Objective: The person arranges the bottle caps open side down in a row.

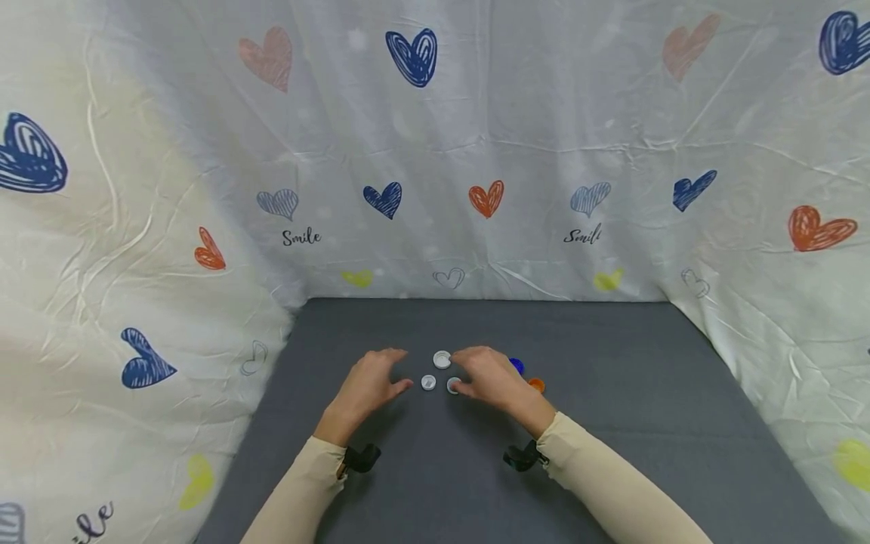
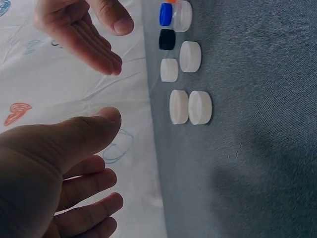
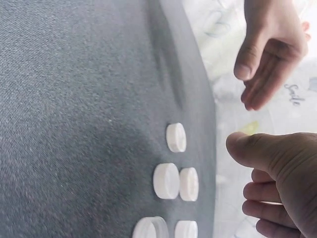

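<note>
Several bottle caps lie on a grey-covered table. My left hand [image 1: 370, 384] hovers left of a small white cap [image 1: 428, 382], thumb apart from straightened fingers, holding nothing. On the other side, my right hand [image 1: 495, 378] hangs above the caps with an empty palm. It partly covers another white cap [image 1: 453, 386], a blue cap [image 1: 517, 366] and an orange cap [image 1: 537, 384] in the head view. A wider white cap [image 1: 442, 360] sits farther back between the hands. The left wrist view also shows a black cap [image 2: 167, 39] and a translucent cap [image 2: 183, 16].
The grey table cover [image 1: 612, 468] reaches back to a white curtain [image 1: 530, 113] printed with hearts, which also hangs along both sides. Dark wrist mounts [image 1: 362, 458] stick out from the cream sleeves [image 1: 299, 487].
</note>
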`<act>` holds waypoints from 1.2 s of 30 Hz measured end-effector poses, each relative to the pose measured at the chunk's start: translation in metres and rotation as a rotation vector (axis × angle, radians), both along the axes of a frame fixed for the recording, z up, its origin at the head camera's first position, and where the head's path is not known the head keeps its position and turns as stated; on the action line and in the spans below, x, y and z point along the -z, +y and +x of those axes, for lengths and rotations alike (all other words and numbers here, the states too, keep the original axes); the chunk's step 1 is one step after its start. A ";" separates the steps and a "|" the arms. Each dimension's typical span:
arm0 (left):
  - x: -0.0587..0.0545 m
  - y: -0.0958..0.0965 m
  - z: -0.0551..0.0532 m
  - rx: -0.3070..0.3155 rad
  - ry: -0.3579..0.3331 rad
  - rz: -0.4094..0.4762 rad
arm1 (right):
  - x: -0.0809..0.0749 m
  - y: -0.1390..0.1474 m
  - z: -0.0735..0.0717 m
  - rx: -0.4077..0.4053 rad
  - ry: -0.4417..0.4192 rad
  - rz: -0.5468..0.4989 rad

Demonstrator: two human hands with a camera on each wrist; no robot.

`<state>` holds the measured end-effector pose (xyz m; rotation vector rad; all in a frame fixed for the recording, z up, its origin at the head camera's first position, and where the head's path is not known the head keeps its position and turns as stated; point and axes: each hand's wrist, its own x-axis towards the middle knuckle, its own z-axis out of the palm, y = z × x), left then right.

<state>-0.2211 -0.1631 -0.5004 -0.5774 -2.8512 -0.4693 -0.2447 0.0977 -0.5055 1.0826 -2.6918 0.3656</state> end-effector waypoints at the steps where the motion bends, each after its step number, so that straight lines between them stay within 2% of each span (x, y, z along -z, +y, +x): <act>1: 0.002 0.001 -0.001 0.001 0.000 -0.004 | 0.002 -0.002 0.000 0.002 -0.009 0.004; 7: 0.011 0.005 -0.006 -0.003 -0.008 -0.018 | 0.012 -0.011 -0.003 0.021 -0.045 0.042; 15: 0.027 0.009 -0.016 -0.002 -0.039 -0.011 | 0.024 -0.019 -0.007 0.046 -0.036 0.052; 23: 0.043 0.012 -0.021 0.014 -0.050 0.019 | 0.032 -0.028 -0.010 0.057 -0.029 0.082; 31: 0.049 0.014 -0.026 0.028 -0.050 -0.004 | 0.043 -0.036 -0.012 0.096 0.033 0.137; 36: 0.055 0.017 -0.029 0.030 -0.077 -0.021 | 0.048 -0.042 -0.011 0.122 0.071 0.148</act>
